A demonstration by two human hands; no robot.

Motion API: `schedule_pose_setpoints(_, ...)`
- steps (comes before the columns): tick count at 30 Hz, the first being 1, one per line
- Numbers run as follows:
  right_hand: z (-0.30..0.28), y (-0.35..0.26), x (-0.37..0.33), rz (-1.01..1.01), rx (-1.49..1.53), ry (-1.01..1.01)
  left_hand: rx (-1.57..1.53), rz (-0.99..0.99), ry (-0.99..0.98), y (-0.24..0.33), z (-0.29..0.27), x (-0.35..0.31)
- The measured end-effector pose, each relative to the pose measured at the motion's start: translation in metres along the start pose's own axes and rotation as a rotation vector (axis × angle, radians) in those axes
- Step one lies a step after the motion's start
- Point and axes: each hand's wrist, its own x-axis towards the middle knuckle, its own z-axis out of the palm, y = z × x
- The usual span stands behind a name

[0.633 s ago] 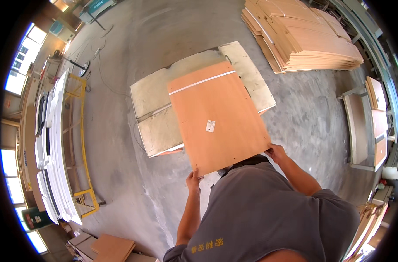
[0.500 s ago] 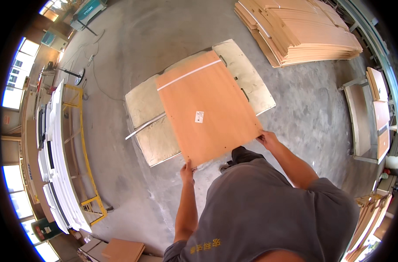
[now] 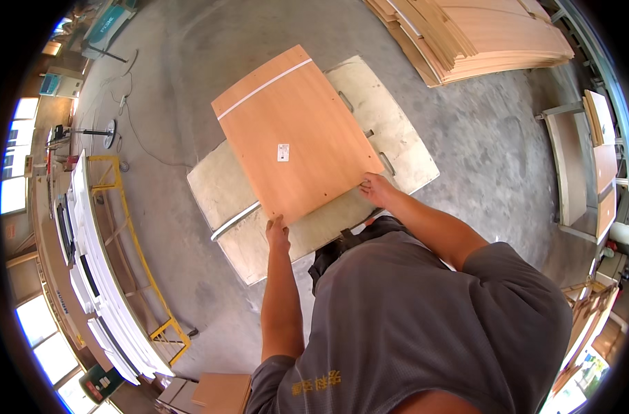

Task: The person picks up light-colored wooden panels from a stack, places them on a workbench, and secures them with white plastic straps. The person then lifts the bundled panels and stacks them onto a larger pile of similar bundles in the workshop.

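Observation:
A flat brown board (image 3: 314, 131) with small dark holes near its edges stretches out in front of me. It bears a white label (image 3: 283, 152) and has a white band (image 3: 265, 89) across its far end. My left hand (image 3: 278, 234) pinches the near left corner, thumb on top, while my right hand (image 3: 376, 190) grips the near right corner. Under the board lies a wide cream-coloured slab (image 3: 404, 138) with dark handles along its right part. A white strip (image 3: 235, 221) pokes out from beneath the board on the left. The fingertips under the board are hidden.
Large brown sheets (image 3: 494, 41) are stacked at the far right. On the left, a yellow frame (image 3: 132, 234) stands beside long white panels (image 3: 107, 297). A grey trolley (image 3: 566, 165) holds boards at the right. A cable (image 3: 138, 138) runs over the concrete floor (image 3: 197, 69).
The board has slid forward and left over the slab, with both my hands on its near corners. More of the slab's near part shows, and my view has shifted a little.

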Motion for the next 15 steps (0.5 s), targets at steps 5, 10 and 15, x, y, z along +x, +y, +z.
schedule_pose_setpoints(5,0.018,-0.017,0.014,-0.092,-0.004,0.017,-0.26,-0.057,-0.045,0.007,0.018,0.023)
schedule_pose_setpoints(10,0.011,-0.022,0.02,-0.156,-0.149,0.073,0.202,-0.073,-0.24,0.044,-0.009,0.035)
schedule_pose_setpoints(15,-0.025,-0.008,-0.016,-0.309,-0.609,-0.074,1.016,0.389,0.877,0.042,-0.151,0.161)
